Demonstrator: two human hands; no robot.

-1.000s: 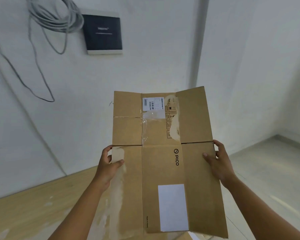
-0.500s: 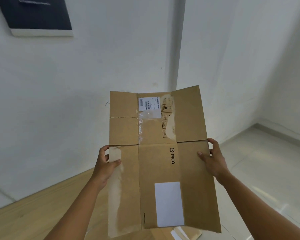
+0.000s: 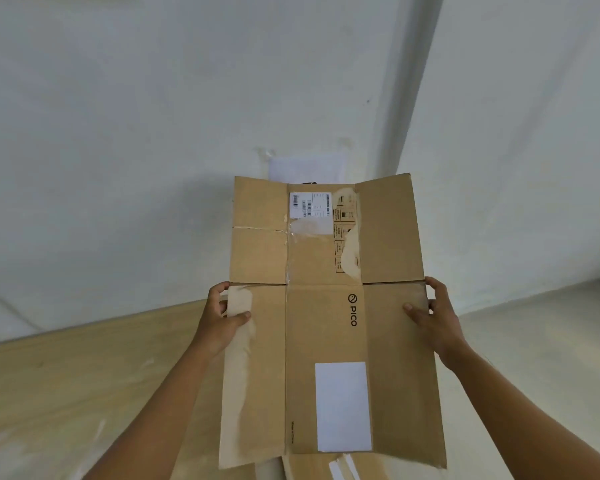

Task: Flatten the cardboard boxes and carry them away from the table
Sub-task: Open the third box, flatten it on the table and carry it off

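A flattened brown cardboard box (image 3: 323, 327) with "PICO" print, a barcode label and a blank white label is held up flat in front of me. My left hand (image 3: 222, 320) grips its left edge, thumb on top over a torn tape strip. My right hand (image 3: 437, 317) grips its right edge at the fold line, thumb on the face. Below the box's lower edge, more flat cardboard (image 3: 312, 467) with white tape strips shows partly.
A white wall fills the upper view, with a corner pillar (image 3: 409, 98) at the right. A white sheet (image 3: 307, 168) is taped on the wall behind the box. A light wooden surface (image 3: 84, 382) lies lower left; pale tiled floor (image 3: 541, 334) lies right.
The view has swung to the right: the dark wall panel and grey cable have left the frame. Both hands keep the same grip on the flattened box.
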